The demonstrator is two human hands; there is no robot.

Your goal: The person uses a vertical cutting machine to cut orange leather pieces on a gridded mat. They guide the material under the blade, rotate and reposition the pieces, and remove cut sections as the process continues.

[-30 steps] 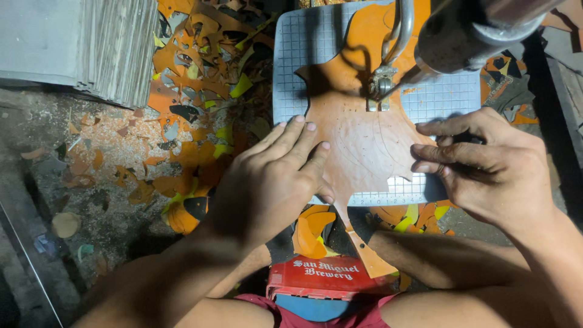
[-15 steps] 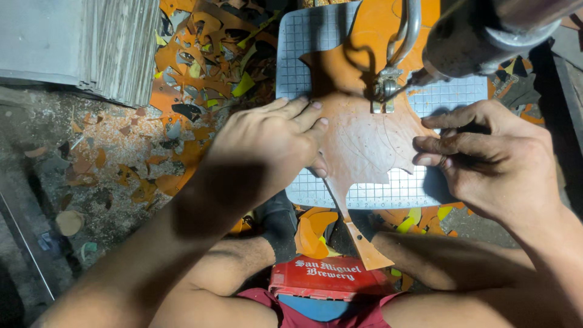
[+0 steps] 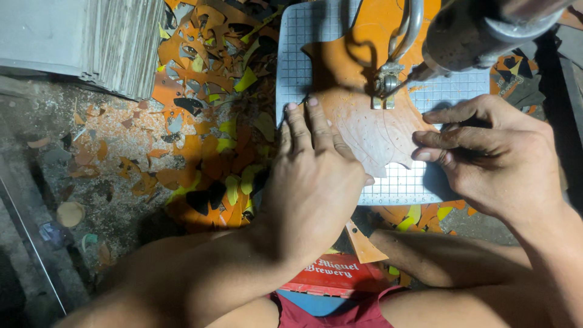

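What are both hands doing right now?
Left hand: open, flat on the orange sheet.
Right hand: open, fingertips pressing the sheet's edge.

Both hands (image 3: 316, 182) press orange sheet (image 3: 370, 121).

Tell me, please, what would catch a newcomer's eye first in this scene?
Most striking is the flat orange-brown sheet on the pale gridded cutting table, pressed down by the left hand and the right hand under the metal cutting head. To the left, a heap of orange, yellow and black offcuts covers the floor.
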